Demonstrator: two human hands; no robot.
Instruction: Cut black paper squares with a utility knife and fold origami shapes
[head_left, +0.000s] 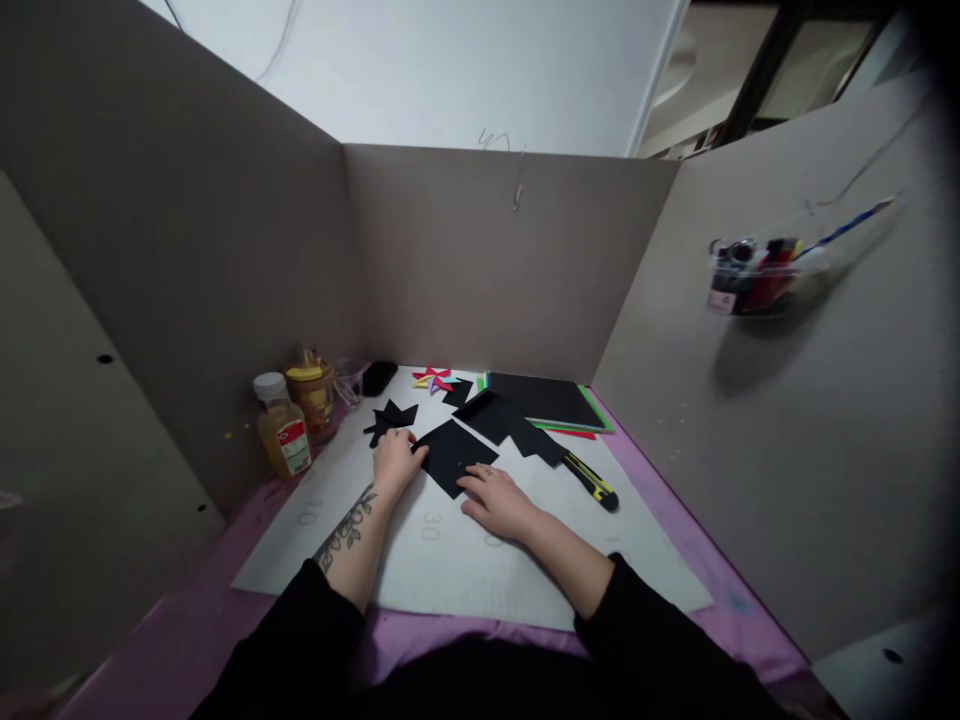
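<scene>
We have a flat, black, square sheet of paper in front of us, lying on the white board between our two hands. Our left hand is bent at its left corner, but we cannot tell if the fingers pinch it or just rest there. Our right hand is loosely spread, with fingertips on the near right edge.

The black sheet could slip or get a crooked crease if we push harder on one side. A black pointy paper star sits right by our left fingers, so a bump from them could squash it. On the right, a black-and-yellow cutter knife lies by some black paper pieces. We cannot tell if its blade is out; if it is, a careless reach could mean a cut.

The big white board has pale numbers on it and lies over a pink-purple cloth. A bottle with a white lid and a yellow-and-brown jar stand on the left. Plain grey walls stand around us, and a clear plastic tub full of small things hangs on the right one.
</scene>
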